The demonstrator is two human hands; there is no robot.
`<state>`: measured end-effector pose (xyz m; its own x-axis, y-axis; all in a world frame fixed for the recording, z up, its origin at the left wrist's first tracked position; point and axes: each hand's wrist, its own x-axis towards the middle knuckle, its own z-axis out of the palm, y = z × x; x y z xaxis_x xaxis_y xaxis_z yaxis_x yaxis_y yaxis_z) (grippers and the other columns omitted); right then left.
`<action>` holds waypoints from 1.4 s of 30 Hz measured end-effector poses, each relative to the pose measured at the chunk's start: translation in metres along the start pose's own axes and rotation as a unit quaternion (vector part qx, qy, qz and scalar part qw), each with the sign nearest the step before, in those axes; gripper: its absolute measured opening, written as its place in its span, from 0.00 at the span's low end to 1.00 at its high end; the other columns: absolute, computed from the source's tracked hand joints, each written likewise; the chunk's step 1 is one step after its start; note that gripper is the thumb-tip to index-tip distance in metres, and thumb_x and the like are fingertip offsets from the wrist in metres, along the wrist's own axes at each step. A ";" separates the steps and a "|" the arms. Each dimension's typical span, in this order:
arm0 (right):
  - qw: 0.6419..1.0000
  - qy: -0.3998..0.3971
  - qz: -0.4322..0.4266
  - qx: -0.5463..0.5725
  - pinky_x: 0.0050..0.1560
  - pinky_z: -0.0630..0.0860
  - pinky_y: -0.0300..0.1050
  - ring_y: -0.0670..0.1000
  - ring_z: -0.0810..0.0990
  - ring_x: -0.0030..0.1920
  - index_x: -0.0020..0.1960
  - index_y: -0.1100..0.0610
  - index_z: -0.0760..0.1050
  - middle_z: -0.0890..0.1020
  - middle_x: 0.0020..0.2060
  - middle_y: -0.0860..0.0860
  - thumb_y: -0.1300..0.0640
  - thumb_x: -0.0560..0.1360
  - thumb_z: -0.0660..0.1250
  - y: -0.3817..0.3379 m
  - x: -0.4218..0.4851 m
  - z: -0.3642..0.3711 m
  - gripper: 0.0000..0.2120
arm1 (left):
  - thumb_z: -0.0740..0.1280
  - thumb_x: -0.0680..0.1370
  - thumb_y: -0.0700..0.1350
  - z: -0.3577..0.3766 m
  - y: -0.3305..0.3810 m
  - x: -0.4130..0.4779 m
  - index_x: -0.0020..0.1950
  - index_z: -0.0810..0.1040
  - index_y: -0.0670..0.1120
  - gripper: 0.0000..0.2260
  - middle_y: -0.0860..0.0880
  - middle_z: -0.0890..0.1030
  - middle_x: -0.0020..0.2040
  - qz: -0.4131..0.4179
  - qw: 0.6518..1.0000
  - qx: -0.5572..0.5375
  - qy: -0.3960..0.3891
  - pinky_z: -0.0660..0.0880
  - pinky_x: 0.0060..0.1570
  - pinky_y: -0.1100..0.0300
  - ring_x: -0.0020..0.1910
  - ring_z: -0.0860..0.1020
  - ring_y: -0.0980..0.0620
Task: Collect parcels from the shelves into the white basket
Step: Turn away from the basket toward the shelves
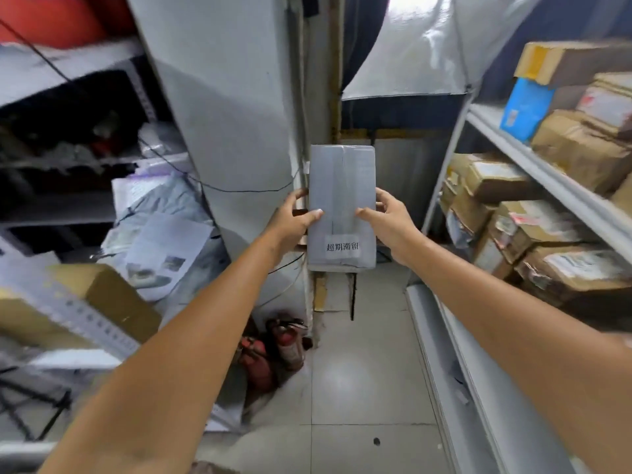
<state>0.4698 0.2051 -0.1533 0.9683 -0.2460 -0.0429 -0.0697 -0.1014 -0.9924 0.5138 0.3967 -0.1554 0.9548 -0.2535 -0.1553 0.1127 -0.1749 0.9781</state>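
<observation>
A flat grey parcel [341, 186] wrapped in plastic, with a white printed label near its lower end, is held upright at arm's length in the middle of the aisle. My left hand [294, 220] grips its left edge, thumb across the front. My right hand [386, 217] grips its right edge the same way. Several brown cardboard parcels [533, 227] fill the metal shelves [554, 183] on the right. No white basket is in view.
A white pillar [232, 131] stands just left of the parcel. Grey bags and papers [160, 234] and a cardboard box [113, 299] crowd the left shelves. Red fire extinguishers [273, 350] lie on the tiled floor [362, 388] at the pillar's foot.
</observation>
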 end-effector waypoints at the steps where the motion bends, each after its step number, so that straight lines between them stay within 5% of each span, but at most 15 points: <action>1: 1.000 -0.027 0.001 -0.002 0.36 0.81 0.41 0.48 0.83 0.45 0.65 0.52 0.74 0.82 0.47 0.49 0.64 0.77 0.68 0.001 0.005 0.001 0.17 | 0.68 0.80 0.46 0.000 -0.004 -0.002 0.72 0.66 0.59 0.23 0.47 0.80 0.59 -0.003 1.000 -0.004 0.023 0.81 0.43 0.49 0.53 0.82 0.47; 4: 0.995 -0.095 0.011 -0.015 0.38 0.81 0.44 0.51 0.84 0.50 0.69 0.51 0.72 0.81 0.52 0.51 0.61 0.76 0.70 0.009 0.012 0.007 0.22 | 0.69 0.79 0.47 0.000 -0.022 -0.017 0.75 0.63 0.60 0.27 0.46 0.76 0.64 -0.019 0.995 -0.008 0.098 0.82 0.46 0.48 0.56 0.81 0.47; 9: 0.982 -0.184 0.026 -0.040 0.43 0.84 0.48 0.50 0.83 0.48 0.62 0.48 0.73 0.81 0.51 0.50 0.61 0.76 0.70 0.028 0.003 0.034 0.18 | 0.70 0.79 0.45 -0.011 -0.055 -0.061 0.77 0.62 0.54 0.29 0.50 0.71 0.67 -0.032 0.981 -0.002 0.194 0.78 0.43 0.61 0.52 0.78 0.55; 13: 0.967 -0.245 0.034 -0.068 0.39 0.82 0.46 0.52 0.83 0.51 0.65 0.50 0.72 0.80 0.54 0.51 0.60 0.73 0.72 0.042 -0.019 0.076 0.22 | 0.72 0.77 0.46 -0.033 -0.087 -0.109 0.77 0.62 0.51 0.31 0.49 0.71 0.72 -0.060 0.965 -0.013 0.255 0.77 0.60 0.47 0.65 0.75 0.46; 18: 0.943 -0.321 0.028 -0.083 0.43 0.81 0.42 0.48 0.82 0.49 0.63 0.52 0.72 0.80 0.52 0.49 0.60 0.74 0.72 0.057 -0.061 0.142 0.19 | 0.69 0.80 0.43 -0.076 -0.117 -0.176 0.75 0.63 0.56 0.26 0.47 0.76 0.65 -0.120 0.939 -0.080 0.311 0.79 0.36 0.57 0.54 0.79 0.48; 21: 0.930 -0.352 0.040 -0.096 0.50 0.83 0.51 0.51 0.82 0.51 0.62 0.52 0.72 0.80 0.53 0.49 0.59 0.73 0.73 0.071 -0.090 0.182 0.20 | 0.68 0.80 0.43 -0.102 -0.139 -0.217 0.73 0.64 0.57 0.24 0.49 0.79 0.57 -0.148 0.927 -0.097 0.329 0.82 0.40 0.51 0.52 0.81 0.48; 23: 0.921 -0.373 0.055 -0.099 0.47 0.83 0.52 0.51 0.83 0.50 0.63 0.52 0.72 0.81 0.54 0.50 0.58 0.73 0.73 0.077 -0.111 0.207 0.20 | 0.68 0.80 0.44 -0.118 -0.153 -0.243 0.73 0.65 0.57 0.24 0.50 0.79 0.56 -0.162 0.922 -0.104 0.335 0.81 0.42 0.49 0.52 0.80 0.48; 25: 0.910 -0.394 0.062 -0.112 0.42 0.83 0.50 0.51 0.83 0.50 0.64 0.52 0.71 0.81 0.54 0.50 0.58 0.73 0.72 0.083 -0.130 0.230 0.21 | 0.68 0.80 0.45 -0.132 -0.166 -0.269 0.72 0.65 0.58 0.23 0.50 0.79 0.56 -0.169 0.917 -0.109 0.346 0.81 0.43 0.48 0.51 0.80 0.48; 30: 0.885 -0.441 0.059 -0.138 0.50 0.83 0.55 0.53 0.82 0.53 0.68 0.52 0.69 0.79 0.58 0.52 0.57 0.73 0.72 0.092 -0.172 0.289 0.25 | 0.69 0.79 0.48 -0.165 -0.199 -0.325 0.71 0.64 0.62 0.23 0.48 0.77 0.61 -0.180 0.898 -0.085 0.392 0.80 0.51 0.43 0.60 0.77 0.47; 36: 0.851 -0.502 0.054 -0.145 0.42 0.80 0.47 0.49 0.80 0.51 0.64 0.50 0.69 0.79 0.56 0.50 0.61 0.74 0.70 0.093 -0.221 0.358 0.21 | 0.69 0.79 0.50 -0.207 -0.226 -0.386 0.67 0.66 0.67 0.21 0.49 0.77 0.61 -0.187 0.870 -0.093 0.447 0.83 0.47 0.45 0.60 0.78 0.46; 42: 0.817 -0.547 0.044 -0.174 0.53 0.82 0.57 0.54 0.81 0.56 0.65 0.52 0.72 0.80 0.57 0.52 0.60 0.73 0.71 0.108 -0.256 0.418 0.22 | 0.69 0.79 0.49 -0.236 -0.259 -0.429 0.68 0.67 0.66 0.21 0.49 0.77 0.60 -0.205 0.834 -0.129 0.496 0.81 0.49 0.40 0.57 0.79 0.46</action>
<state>0.3151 0.6601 -0.2977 0.5769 0.7238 -0.3785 -0.0299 -0.4443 -0.8954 0.1399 0.7757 -0.3097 0.5645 0.7116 -0.4182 0.4191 0.1894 0.8880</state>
